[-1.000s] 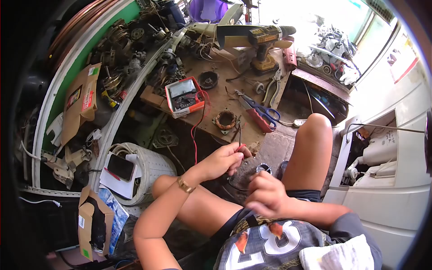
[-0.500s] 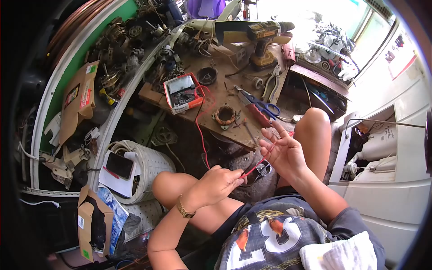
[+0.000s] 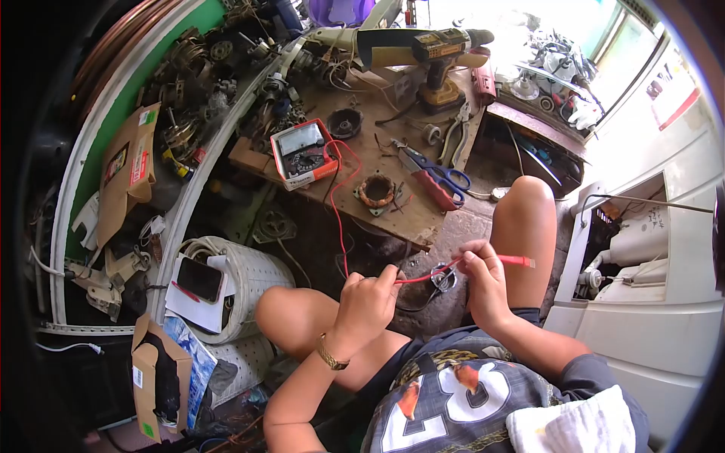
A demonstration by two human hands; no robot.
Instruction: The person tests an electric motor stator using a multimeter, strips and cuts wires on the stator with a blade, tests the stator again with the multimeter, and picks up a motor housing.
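Note:
My left hand [image 3: 366,303] is closed around the red test lead [image 3: 337,219], above my left thigh. Between my two hands the lead stretches across. My right hand [image 3: 485,281] pinches the same lead near its red probe [image 3: 517,261], which points right over my right thigh. The lead runs up to an analog multimeter [image 3: 303,153] in a red and white box on the wooden bench [image 3: 411,219]. A copper-wound stator [image 3: 375,192] lies on the bench near its front edge. Below my hands is a round metal part [image 3: 443,278], partly behind the lead.
Blue-handled scissors [image 3: 434,167], pliers [image 3: 456,134] and a cordless drill [image 3: 440,72] are on the bench. A phone [image 3: 200,279] lies on papers atop a white perforated drum [image 3: 253,283] at left. Motor parts crowd the left shelf. A white appliance [image 3: 627,317] stands at right.
My right hand, open half a second ago, has closed on the red lead, and the probe now sticks out to the right. My left hand has turned upward with the lead still in it.

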